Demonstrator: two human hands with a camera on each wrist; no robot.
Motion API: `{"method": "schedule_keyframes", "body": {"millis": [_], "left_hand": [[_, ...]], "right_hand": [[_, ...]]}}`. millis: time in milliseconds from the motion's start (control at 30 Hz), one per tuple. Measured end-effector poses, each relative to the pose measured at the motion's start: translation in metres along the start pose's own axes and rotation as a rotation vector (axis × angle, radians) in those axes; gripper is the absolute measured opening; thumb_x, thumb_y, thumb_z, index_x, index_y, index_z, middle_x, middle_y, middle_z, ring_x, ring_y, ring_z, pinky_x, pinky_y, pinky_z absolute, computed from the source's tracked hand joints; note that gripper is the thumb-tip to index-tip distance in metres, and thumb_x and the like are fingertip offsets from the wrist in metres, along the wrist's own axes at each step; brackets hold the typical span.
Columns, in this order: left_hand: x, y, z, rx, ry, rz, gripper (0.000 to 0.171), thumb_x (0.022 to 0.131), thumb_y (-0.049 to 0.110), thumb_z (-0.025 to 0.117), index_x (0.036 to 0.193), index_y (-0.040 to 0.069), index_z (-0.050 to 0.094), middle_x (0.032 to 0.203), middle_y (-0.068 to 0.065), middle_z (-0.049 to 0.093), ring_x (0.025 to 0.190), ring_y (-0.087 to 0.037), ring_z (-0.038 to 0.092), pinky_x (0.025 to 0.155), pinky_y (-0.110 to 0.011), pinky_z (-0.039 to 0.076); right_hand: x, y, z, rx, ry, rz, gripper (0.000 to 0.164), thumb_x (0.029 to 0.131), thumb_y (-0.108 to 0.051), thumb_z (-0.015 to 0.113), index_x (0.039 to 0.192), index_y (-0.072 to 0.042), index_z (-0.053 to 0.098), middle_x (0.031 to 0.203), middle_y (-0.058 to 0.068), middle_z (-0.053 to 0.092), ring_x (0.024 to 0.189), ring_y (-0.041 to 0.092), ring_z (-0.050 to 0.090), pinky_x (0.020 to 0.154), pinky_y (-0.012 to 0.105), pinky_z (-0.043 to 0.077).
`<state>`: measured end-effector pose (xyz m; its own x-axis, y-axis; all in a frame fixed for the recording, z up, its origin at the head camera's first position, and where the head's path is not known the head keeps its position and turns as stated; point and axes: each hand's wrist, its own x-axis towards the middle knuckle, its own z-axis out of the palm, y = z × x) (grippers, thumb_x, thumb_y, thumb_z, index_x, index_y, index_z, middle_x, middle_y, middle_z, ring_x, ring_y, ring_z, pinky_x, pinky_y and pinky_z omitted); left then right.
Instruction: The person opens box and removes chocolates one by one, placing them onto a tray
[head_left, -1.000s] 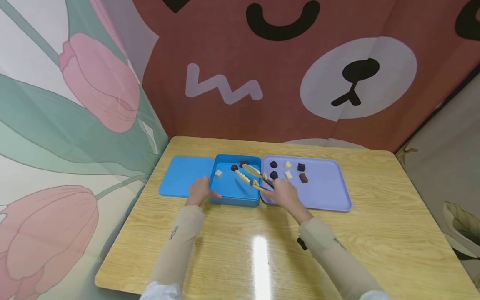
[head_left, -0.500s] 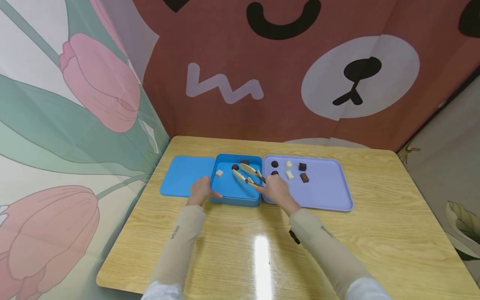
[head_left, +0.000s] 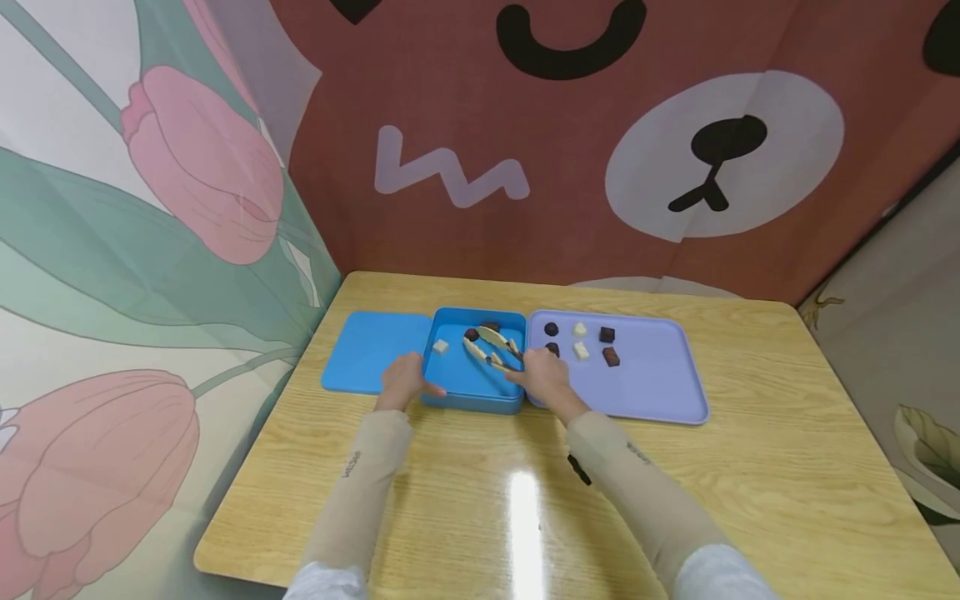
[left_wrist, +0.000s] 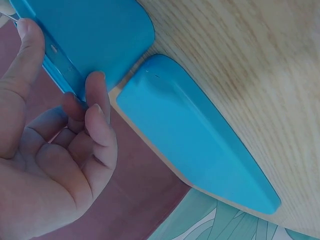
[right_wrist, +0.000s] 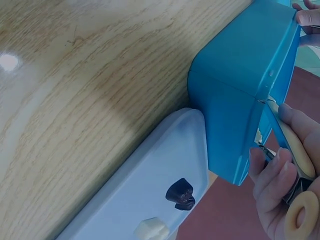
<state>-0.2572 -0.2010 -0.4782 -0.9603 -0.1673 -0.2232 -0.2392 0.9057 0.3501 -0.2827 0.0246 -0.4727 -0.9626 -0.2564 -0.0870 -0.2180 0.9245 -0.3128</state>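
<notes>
In the head view my right hand [head_left: 546, 377] holds tan-tipped tongs [head_left: 480, 352] over the blue box [head_left: 472, 403]. The tong arms are spread, their tips close to a dark round chocolate [head_left: 471, 334]. A white chocolate [head_left: 441, 346] and a brown rectangular chocolate [head_left: 491, 326] also lie in the box. The right wrist view shows fingers and thumb wrapped round the tongs [right_wrist: 295, 145], a ring at their end. My left hand [head_left: 406, 380] grips the box's front left corner; in the left wrist view its thumb lies on the rim and its fingertips on the side wall.
A lilac tray [head_left: 652, 375] adjoins the box on the right, with several dark, white and brown chocolates, one a dark cube [head_left: 607, 334]. The blue lid [head_left: 371, 350] lies left of the box. A printed curtain [head_left: 450, 233] stands behind the wooden table [head_left: 450, 500].
My right hand has moved left with the tongs, bringing their tips further over the box toward the round chocolate. My left hand has stayed at the box corner.
</notes>
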Motion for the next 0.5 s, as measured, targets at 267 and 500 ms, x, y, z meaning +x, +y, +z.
{"method": "schedule_keyframes", "body": {"millis": [267, 500], "left_hand": [[0.002, 0.001, 0.002, -0.005, 0.006, -0.002, 0.066, 0.052, 0.037, 0.085, 0.100, 0.000, 0.060, 0.081, -0.009, 0.057, 0.068, -0.020, 0.048, 0.054, -0.032, 0.042], [0.000, 0.001, 0.000, 0.005, 0.001, 0.004, 0.067, 0.052, 0.037, 0.085, 0.101, -0.001, 0.060, 0.078, -0.009, 0.056, 0.066, -0.020, 0.047, 0.053, -0.032, 0.042]], "right_hand": [[0.003, -0.001, 0.007, 0.007, 0.014, 0.023, 0.048, 0.076, -0.043, 0.069, 0.054, -0.011, 0.039, 0.050, -0.001, 0.030, 0.043, 0.012, 0.033, 0.036, 0.025, 0.024], [0.005, -0.002, 0.011, 0.016, 0.027, 0.038, 0.049, 0.074, -0.045, 0.069, 0.053, -0.011, 0.041, 0.049, -0.001, 0.034, 0.042, 0.013, 0.037, 0.036, 0.025, 0.025]]}}
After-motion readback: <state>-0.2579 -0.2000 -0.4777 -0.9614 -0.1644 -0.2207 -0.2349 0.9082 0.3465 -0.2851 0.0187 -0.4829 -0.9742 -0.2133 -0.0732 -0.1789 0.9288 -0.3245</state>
